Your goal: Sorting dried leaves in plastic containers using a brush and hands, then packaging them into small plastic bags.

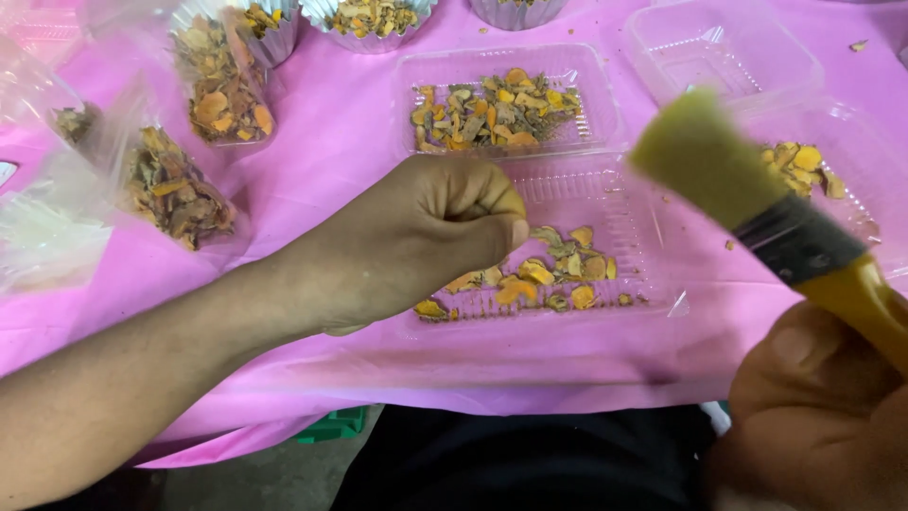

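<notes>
The left hand hovers fisted, perhaps pinching dried pieces, over the near clear tray — thinly filled, while the tray behind holds more — and the right hand grips a foam brush above the pink table.

just one head cam, looking steeply down and close over the pink tablecloth from its near edge

— What's in the clear plastic tray?
— Dried orange and yellow-green slices, scattered loosely. The yellow-handled foam brush sits tilted just right of that tray, its head raised.
</notes>
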